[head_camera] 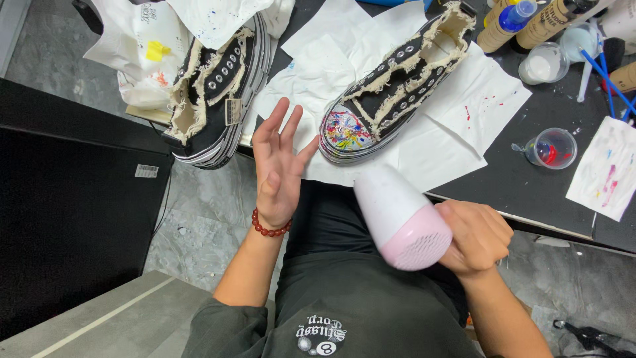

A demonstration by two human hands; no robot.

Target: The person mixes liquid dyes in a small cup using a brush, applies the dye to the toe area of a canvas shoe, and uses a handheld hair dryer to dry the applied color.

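Black worktable [530, 179] strewn with white paper sheets [457, 119], grey floor below. Right hand [478, 237] clamped round a pink-and-white hair dryer [401, 219], nozzle aimed at the paint-splattered toe of the black frayed sneaker [391, 86]. Left hand [278, 162] raised, fingers spread, holding nothing — just beside that toe. Best kept moving and held back a little, probably. Second sneaker [215, 93] off left; paint cup [553, 147] and bottles [510, 23] right.
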